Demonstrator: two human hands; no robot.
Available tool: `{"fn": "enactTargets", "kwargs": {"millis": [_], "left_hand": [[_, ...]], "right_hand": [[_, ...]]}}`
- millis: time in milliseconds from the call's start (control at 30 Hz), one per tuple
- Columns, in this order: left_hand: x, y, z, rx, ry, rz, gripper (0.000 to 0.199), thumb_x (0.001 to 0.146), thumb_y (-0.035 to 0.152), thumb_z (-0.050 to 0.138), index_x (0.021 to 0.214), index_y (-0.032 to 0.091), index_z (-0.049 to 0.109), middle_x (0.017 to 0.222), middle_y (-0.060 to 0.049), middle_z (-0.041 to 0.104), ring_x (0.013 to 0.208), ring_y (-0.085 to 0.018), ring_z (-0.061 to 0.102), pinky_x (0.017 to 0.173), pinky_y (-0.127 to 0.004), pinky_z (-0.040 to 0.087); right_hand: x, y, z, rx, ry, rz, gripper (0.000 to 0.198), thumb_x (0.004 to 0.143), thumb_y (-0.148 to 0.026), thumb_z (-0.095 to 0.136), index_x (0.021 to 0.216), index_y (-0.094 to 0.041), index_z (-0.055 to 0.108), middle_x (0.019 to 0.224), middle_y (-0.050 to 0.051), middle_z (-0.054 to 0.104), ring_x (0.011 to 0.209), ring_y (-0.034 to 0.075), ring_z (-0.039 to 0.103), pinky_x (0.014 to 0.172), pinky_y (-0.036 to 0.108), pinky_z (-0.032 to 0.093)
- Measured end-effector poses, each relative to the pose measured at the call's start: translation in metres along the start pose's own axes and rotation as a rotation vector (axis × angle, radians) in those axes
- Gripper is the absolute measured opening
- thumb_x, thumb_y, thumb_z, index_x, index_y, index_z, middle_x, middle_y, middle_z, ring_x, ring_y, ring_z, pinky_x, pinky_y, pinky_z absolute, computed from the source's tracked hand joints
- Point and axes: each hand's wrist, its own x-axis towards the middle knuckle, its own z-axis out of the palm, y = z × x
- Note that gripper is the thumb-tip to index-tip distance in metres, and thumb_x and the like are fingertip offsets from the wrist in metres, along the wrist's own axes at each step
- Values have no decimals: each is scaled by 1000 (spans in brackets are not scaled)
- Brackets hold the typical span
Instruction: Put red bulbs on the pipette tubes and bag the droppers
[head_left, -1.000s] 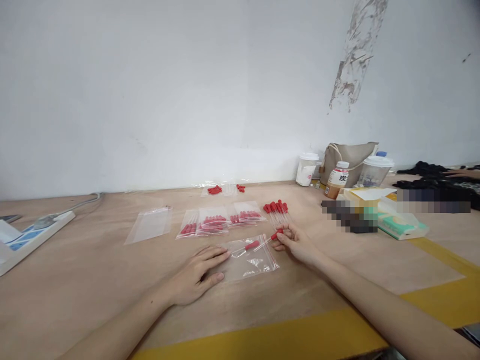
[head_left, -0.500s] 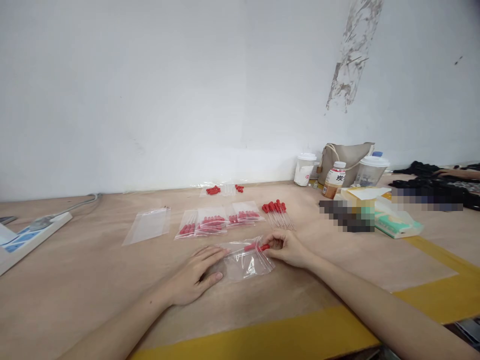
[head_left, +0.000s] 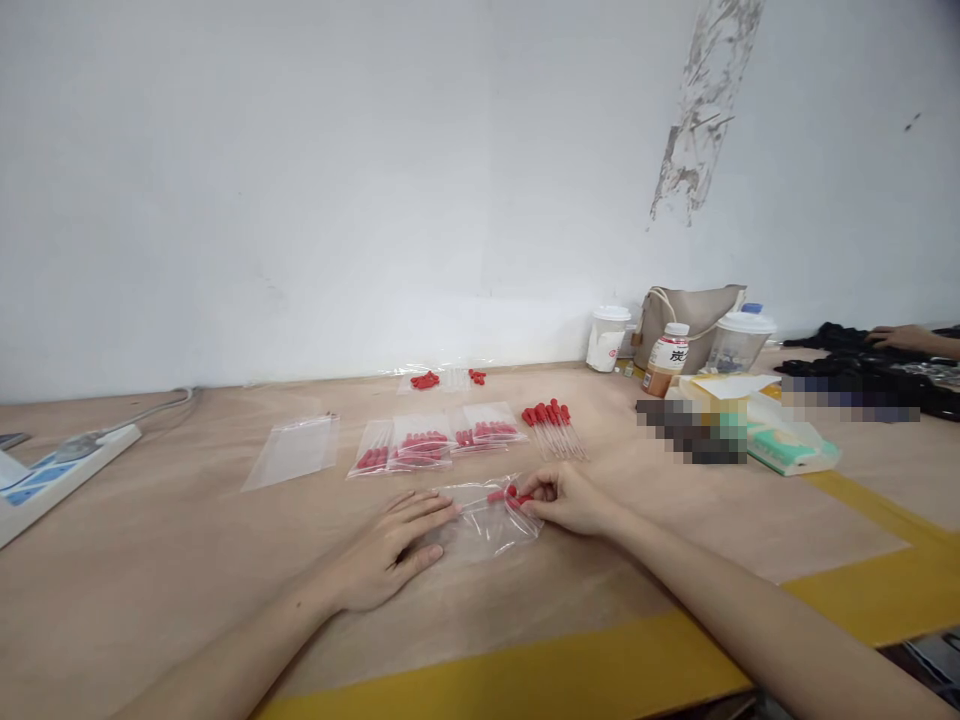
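Note:
My left hand [head_left: 390,552] lies flat on the wooden table [head_left: 187,590], its fingers pressing the left end of a clear zip bag [head_left: 480,525]. My right hand [head_left: 570,500] pinches a red-bulbed glass dropper [head_left: 516,497] at the bag's right opening, next to another dropper inside the bag. A loose bunch of red-bulbed droppers [head_left: 553,424] lies just beyond my right hand. Several filled bags of droppers [head_left: 431,442] lie in a row behind the bag.
An empty clear bag [head_left: 294,450] lies to the left. Loose red bulbs [head_left: 427,380] sit near the wall. A power strip [head_left: 52,476] is at far left. Cups, a bottle [head_left: 666,360], a beige bag [head_left: 694,318] and tissue pack [head_left: 787,448] stand at right; another person's hand [head_left: 904,338] rests on dark cloth.
My right hand has carried a dropper from near the loose bunch leftward to the bag's opening. The left hand has stayed flat on the bag.

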Motion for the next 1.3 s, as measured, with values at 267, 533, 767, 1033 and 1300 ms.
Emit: {"fn": "enactTargets", "kwargs": {"millis": [267,533,767,1033,1300], "left_hand": [[0,0,0,4,-3,-5,43,90,38,33,132,34,26,137,0,32,127,-21,25,102,-43,25],[0,0,1,-2,7,-20,42,90,39,34,131,34,28,137,1,32,126,-21,26,102,-42,26],[0,0,0,-6,17,-8,42,90,39,34,131,33,28,136,1,34,126,-21,27,103,-42,25],[-2,-2,2,-5,36,-21,44,89,39,35,132,32,26,136,0,34,125,-21,29,102,-42,27],[-2,-1,1,-54,3,17,31,91,33,33,118,33,48,137,3,31,127,-21,24,102,-40,26]], "right_hand": [[-3,-10,-6,-51,-18,-139,37,81,-41,42,74,-17,69,59,0,55,57,10,43,53,20,32],[-2,-5,14,-5,109,8,27,63,-43,64,65,-16,69,47,-3,49,45,7,37,43,19,25],[-4,-9,12,171,206,116,23,60,-37,65,58,-14,66,48,-1,53,45,8,44,42,20,31],[-5,-18,10,365,194,192,25,60,-36,64,56,-14,52,46,-4,50,42,6,43,41,18,30],[-1,-7,0,627,135,379,23,56,-28,65,66,-17,47,57,-3,53,49,9,52,49,22,42]]}}
